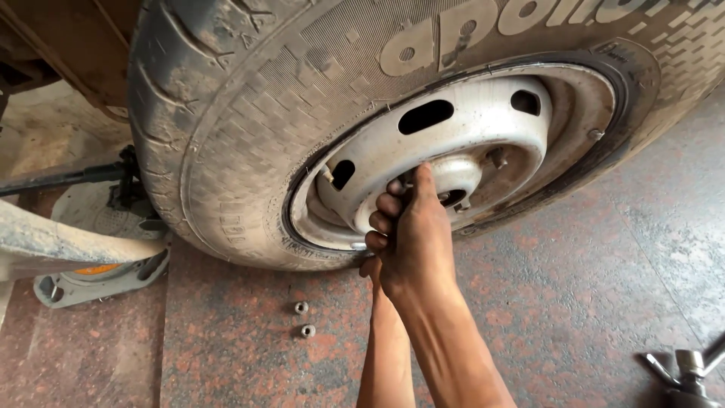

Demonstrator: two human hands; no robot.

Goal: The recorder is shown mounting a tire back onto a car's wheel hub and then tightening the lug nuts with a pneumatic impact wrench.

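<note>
A worn tyre (226,136) on a silver steel rim (483,113) fills the upper view, tilted and standing on the floor. My right hand (411,242) is pressed against the rim's hub (461,177), fingers curled and thumb pointing up. What the fingers close on is hidden. My left forearm (385,355) rises just behind the right wrist. Its hand is covered by the right hand, low on the rim. Two loose lug nuts (304,319) lie on the floor, left of my arms.
A grey jack or stand with an orange patch (98,264) sits left of the tyre, under a dark rod (68,177). A metal cross wrench (687,370) lies at the bottom right corner. The floor is reddish speckled stone (589,287).
</note>
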